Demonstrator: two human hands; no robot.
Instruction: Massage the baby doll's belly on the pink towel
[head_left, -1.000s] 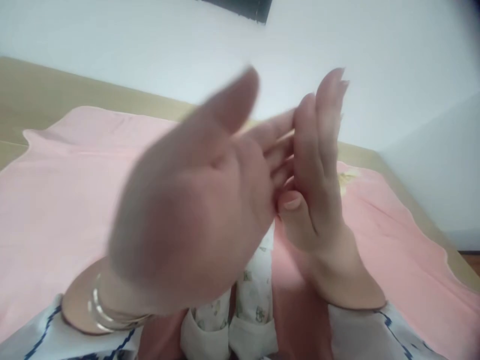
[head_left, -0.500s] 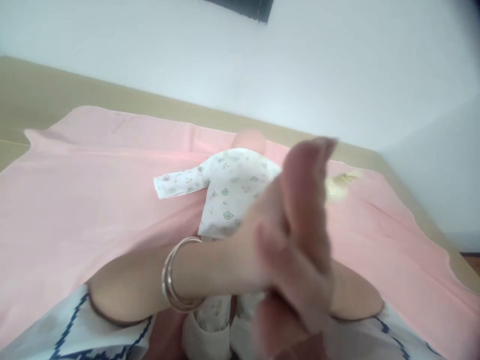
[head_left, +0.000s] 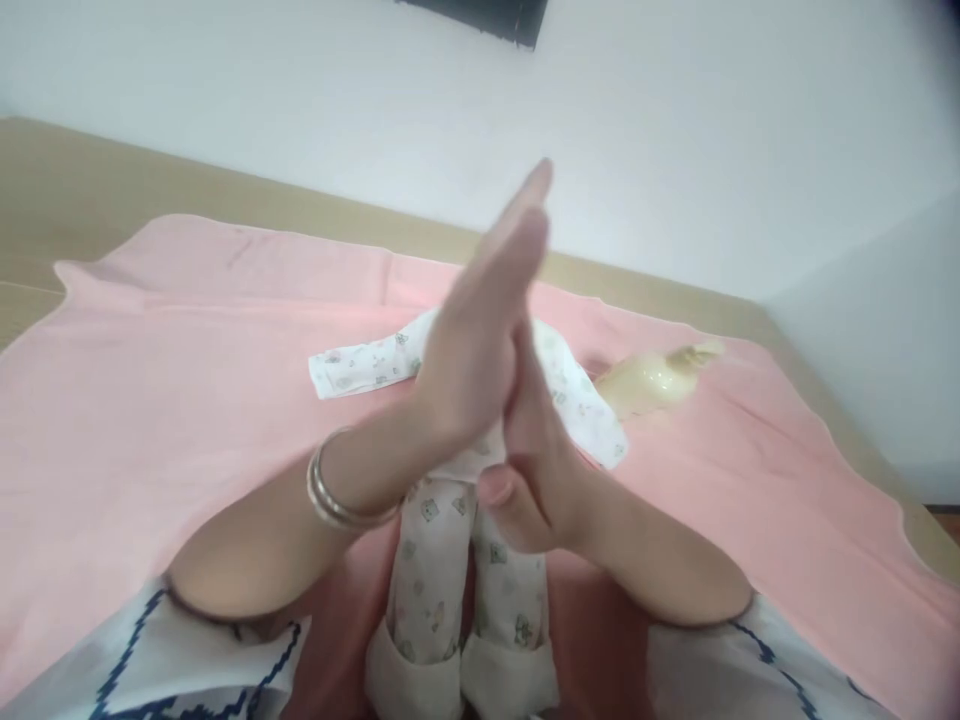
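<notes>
My left hand (head_left: 474, 350), with two thin bangles (head_left: 330, 490) round its wrist, is raised with its fingers stretched out. Its palm rests against the palm of my right hand (head_left: 544, 450), whose visible thumb points left; its fingers are mostly hidden behind the left. I see nothing held between the palms. Beneath and behind them a small baby-sized figure lies in a white printed long-sleeved top (head_left: 364, 368) and matching trousers (head_left: 431, 570) with plain white turned-up cuffs (head_left: 416, 680). My hands hide its head and most of its chest.
A pink sheet (head_left: 210, 420) lies under the figure on a tan surface (head_left: 247, 195). To the right is a shiny, see-through yellowish bottle-like object (head_left: 660, 378). A white wall (head_left: 262, 90) rises behind, with a dark hanging piece (head_left: 495, 18) at the top.
My hands have turned from a blurred, interlocked rubbing pose to palms pressed together, fingers pointing up and away. They have shifted left, uncovering the right sleeve, trousers and the yellowish object.
</notes>
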